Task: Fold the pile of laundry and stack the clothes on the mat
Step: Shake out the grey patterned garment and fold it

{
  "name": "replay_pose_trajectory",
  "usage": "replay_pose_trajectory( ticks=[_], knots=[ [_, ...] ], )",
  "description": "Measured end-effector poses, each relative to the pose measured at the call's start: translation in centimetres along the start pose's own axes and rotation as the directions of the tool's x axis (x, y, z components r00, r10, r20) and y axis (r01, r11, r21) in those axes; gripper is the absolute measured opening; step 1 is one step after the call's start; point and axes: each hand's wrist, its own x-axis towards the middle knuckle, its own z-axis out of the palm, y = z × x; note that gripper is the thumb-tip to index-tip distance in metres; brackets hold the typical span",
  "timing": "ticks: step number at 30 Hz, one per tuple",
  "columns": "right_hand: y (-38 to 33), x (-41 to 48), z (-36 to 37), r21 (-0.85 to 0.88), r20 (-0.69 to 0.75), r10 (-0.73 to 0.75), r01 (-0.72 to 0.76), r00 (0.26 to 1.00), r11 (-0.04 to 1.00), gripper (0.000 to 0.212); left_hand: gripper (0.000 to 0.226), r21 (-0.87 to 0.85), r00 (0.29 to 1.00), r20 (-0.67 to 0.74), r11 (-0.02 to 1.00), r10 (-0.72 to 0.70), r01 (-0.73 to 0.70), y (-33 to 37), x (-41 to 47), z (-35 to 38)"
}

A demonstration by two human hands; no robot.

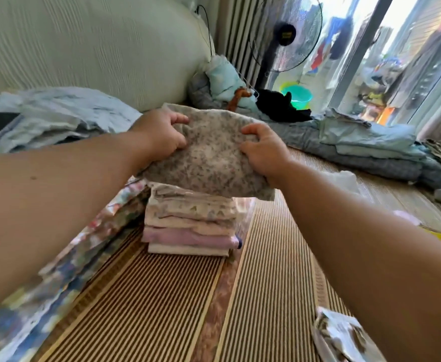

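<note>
Head view: both hands, left [162, 134] and right [263, 150], grip a folded floral cloth [209, 165] over the stack [190, 226]. Loose pieces [339, 335] remain on the mat [162, 309].

**Floral garment over the stack**

We see a folded grey floral garment [209, 158] just above the stack of folded clothes [190, 226]. That neat pale pink and lilac stack sits on the striped mat [162, 304].

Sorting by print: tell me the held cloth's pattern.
Cloth: small grey-blue floral speckle on cream; head view.
</note>
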Motion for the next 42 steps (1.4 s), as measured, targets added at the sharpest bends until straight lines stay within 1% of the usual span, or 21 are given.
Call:
replay_pose_trajectory(
  ticks=[2,5,6,7,8,9,11,13,15,17,19,21,24,26,30,32,34,37,39,40,42],
  knots=[
    [1.4,2.5,1.8,-0.122,0.074,0.006,0.003,0.997,0.992,0.037,0.055,0.102,0.999,0.032,0.994,-0.030,0.027,-1.7,2.4,1.6],
    [4.0,4.5,4.6,-0.318,0.170,-0.008,0.063,0.985,0.946,0.039,0.043,0.258,0.980,0.163,0.964,-0.113,0.069,-4.6,4.9,4.8],
    [4.8,4.9,5.4,-0.359,0.186,-0.012,0.079,0.982,0.930,0.039,0.045,0.341,0.966,0.207,0.937,-0.155,0.078,-5.5,5.3,5.8],
    [5.6,5.0,6.0,-0.405,0.202,-0.009,0.092,0.979,0.910,0.039,0.056,0.430,0.952,0.230,0.899,-0.203,0.087,-6.4,5.4,6.6],
    [6.4,5.1,6.5,-0.479,0.228,0.002,0.110,0.974,0.871,0.040,0.069,0.506,0.941,0.229,0.856,-0.250,0.105,-7.1,5.3,7.2],
    [7.0,5.1,6.8,-0.590,0.260,0.021,0.141,0.965,0.795,0.042,0.077,0.561,0.940,0.207,0.820,-0.271,0.112,-7.5,5.2,7.7],
    [7.6,4.6,7.1,-0.747,0.294,0.078,0.178,0.952,0.641,0.042,0.080,0.633,0.947,0.193,0.770,-0.256,0.079,-7.7,4.5,8.6],
    [7.5,3.8,7.1,-0.778,0.276,0.069,0.181,0.959,0.602,0.041,0.076,0.679,0.955,0.218,0.735,-0.200,-0.001,-7.3,3.8,8.9],
    [7.0,2.6,6.3,-0.776,0.224,0.005,0.176,0.974,0.606,0.042,0.063,0.705,0.967,0.229,0.703,-0.109,-0.088,-6.3,3.3,8.4],
    [6.2,1.2,4.7,-0.746,0.168,-0.027,0.145,0.985,0.649,0.043,0.056,0.675,0.975,0.219,0.728,-0.042,-0.120,-5.0,2.7,7.3],
    [5.1,-0.9,2.2,-0.710,0.130,-0.038,0.120,0.991,0.694,0.045,0.061,0.635,0.975,0.220,0.761,-0.011,-0.134,-3.4,1.5,6.1],
    [4.3,-4.0,-1.0,-0.698,0.099,-0.069,0.118,0.993,0.707,0.049,0.067,0.631,0.971,0.236,0.757,0.021,-0.170,-1.3,-0.5,5.6],
    [4.6,-10.6,-6.3,-0.692,0.062,-0.111,0.123,0.992,0.711,0.052,0.073,0.604,0.945,0.315,0.749,0.091,-0.274,1.8,-5.2,6.0],
    [6.1,-16.3,-10.4,-0.668,0.072,-0.041,0.079,0.997,0.740,0.051,0.072,0.539,0.895,0.410,0.745,0.177,-0.394,4.1,-9.9,7.3],
    [10.7,-29.1,-15.9,-0.667,0.091,0.230,-0.113,0.969,0.737,0.044,0.065,0.379,0.754,0.597,0.733,0.272,-0.565,7.7,-21.1,11.6],
    [12.9,-35.3,-16.6,-0.597,0.071,0.327,-0.223,0.942,0.771,0.037,0.065,0.273,0.667,0.690,0.752,0.281,-0.600,8.8,-26.5,14.3],
    [14.3,-40.5,-16.2,-0.530,0.067,0.424,-0.328,0.903,0.782,0.045,0.069,0.186,0.561,0.783,0.759,0.268,-0.623,9.7,-31.4,16.8],
    [15.5,-45.4,-14.8,-0.416,0.102,0.491,-0.411,0.865,0.811,0.044,0.078,0.071,0.403,0.884,0.783,0.239,-0.619,9.9,-36.6,19.3],
    [16.0,-47.1,-13.9,-0.472,0.133,0.448,-0.341,0.884,0.813,0.048,0.085,0.047,0.306,0.931,0.768,0.197,-0.639,9.8,-38.5,19.9],
    [16.2,-47.5,-13.7,-0.511,0.143,0.414,-0.292,0.899,0.809,0.050,0.079,0.056,0.307,0.931,0.754,0.197,-0.655,9.8,-39.0,20.0],
    [16.5,-47.5,-13.6,-0.518,0.132,0.386,-0.269,0.913,0.812,0.047,0.040,0.066,0.413,0.869,0.764,0.273,-0.642,9.7,-39.1,19.7]
  ],
)
